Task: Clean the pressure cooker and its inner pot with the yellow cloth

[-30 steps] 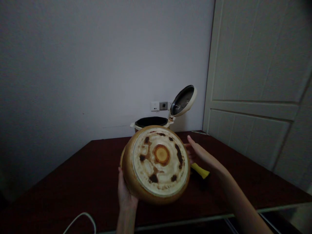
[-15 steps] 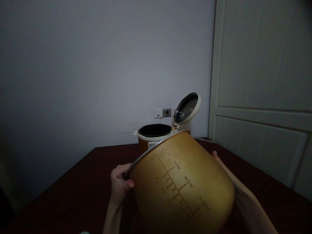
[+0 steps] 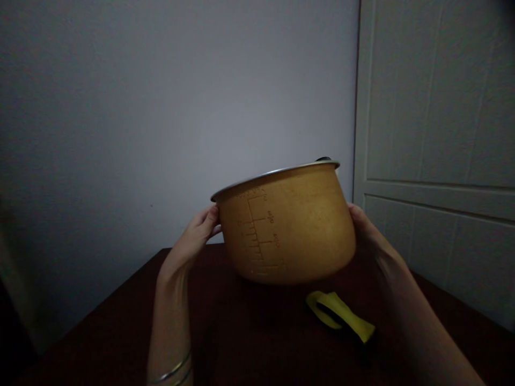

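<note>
A golden rice cooker inner pot (image 3: 293, 225) with a silver rim and embossed level marks is held up over the dark red table (image 3: 241, 332), tilted slightly so its right side is higher. My left hand (image 3: 203, 228) grips its left side just under the rim, thumb against the wall. On the opposite side my right hand (image 3: 364, 225) presses against the pot, its fingers partly hidden behind it. Below the pot a folded yellow cloth (image 3: 340, 316) lies on the table. Only a dark sliver of the rice cooker's raised lid (image 3: 323, 159) shows above the rim; the cooker's body is hidden.
A pale wall (image 3: 181, 107) rises behind the table. To the right stands a light panelled door (image 3: 434, 134), close to the table's right side.
Both hands have moved the pot up and away from me, and it has turned more upright. It now blocks the cooker and wall sockets. The yellow cloth has come into sight.
</note>
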Demonstrator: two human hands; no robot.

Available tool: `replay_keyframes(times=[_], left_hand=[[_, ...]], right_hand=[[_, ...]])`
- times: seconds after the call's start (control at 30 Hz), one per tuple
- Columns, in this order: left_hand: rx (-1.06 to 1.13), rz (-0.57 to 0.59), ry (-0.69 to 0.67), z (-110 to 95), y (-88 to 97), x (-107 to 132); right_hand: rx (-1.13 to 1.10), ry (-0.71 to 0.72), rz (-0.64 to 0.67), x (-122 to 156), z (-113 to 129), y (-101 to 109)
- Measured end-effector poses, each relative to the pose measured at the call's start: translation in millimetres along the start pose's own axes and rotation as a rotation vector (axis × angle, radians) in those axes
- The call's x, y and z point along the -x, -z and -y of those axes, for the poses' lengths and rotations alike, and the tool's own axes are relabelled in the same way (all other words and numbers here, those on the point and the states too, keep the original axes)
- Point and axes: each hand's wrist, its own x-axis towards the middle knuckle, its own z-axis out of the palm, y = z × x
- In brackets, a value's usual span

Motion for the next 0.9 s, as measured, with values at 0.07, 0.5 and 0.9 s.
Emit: replay_keyframes(times=[0.07, 0.5, 0.9], left_hand=[[0.002, 0.060, -0.040, -2.0, 2.0, -14.3], [0.232, 0.064, -0.256, 36.4, 33.2, -125.9], [-0.216, 0.386, -0.230, 78.8, 69.0, -195.7]], right_hand=[[-0.049, 0.079, 0.036, -21.6, -7.6, 0.0], [0.039, 0.225, 0.112, -95.2, -64.2, -1.0], [-0.212, 0.258, 0.084, -152.4, -140.5, 1.7]])
